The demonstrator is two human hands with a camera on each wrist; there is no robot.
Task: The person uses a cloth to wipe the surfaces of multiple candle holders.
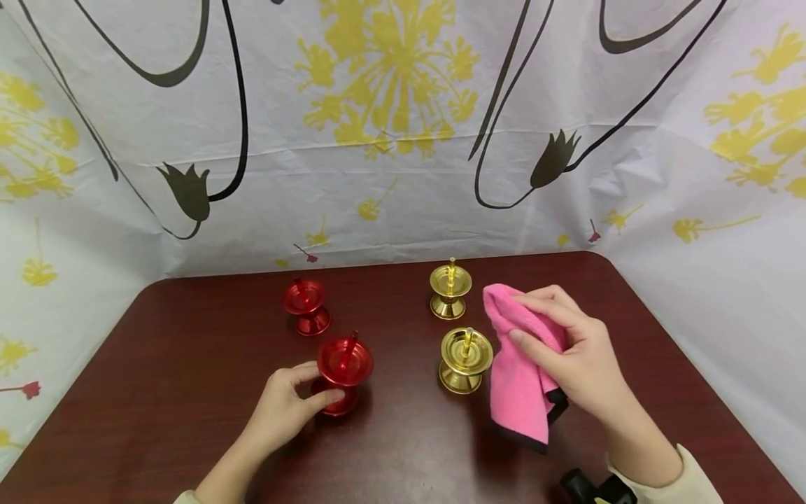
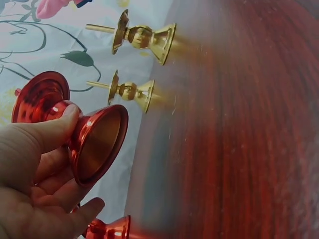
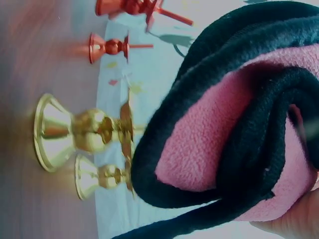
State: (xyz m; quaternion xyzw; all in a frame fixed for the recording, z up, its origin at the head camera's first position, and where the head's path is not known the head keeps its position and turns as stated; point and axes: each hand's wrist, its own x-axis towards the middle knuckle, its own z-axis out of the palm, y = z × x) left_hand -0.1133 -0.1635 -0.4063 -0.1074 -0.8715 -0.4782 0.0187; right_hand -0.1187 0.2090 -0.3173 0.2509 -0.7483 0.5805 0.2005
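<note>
My left hand (image 1: 286, 406) grips a red metal candle holder (image 1: 345, 360) by its narrow stem, thumb on the near side. In the left wrist view the red candle holder (image 2: 102, 142) is tilted and lifted off the table, its hollow base showing. My right hand (image 1: 582, 350) pinches a folded pink cloth (image 1: 519, 378) with black edging, which hangs down just right of the nearer gold candle holder (image 1: 464, 357). In the right wrist view the bunched cloth (image 3: 199, 144) covers much of the scene, and most of the hand is hidden behind it.
A second red candle holder (image 1: 306, 306) stands farther back on the left, and another gold one (image 1: 450, 288) stands behind the nearer gold one. All are on a dark red-brown table (image 1: 189, 350). A patterned white curtain (image 1: 390, 196) hangs along the back and sides.
</note>
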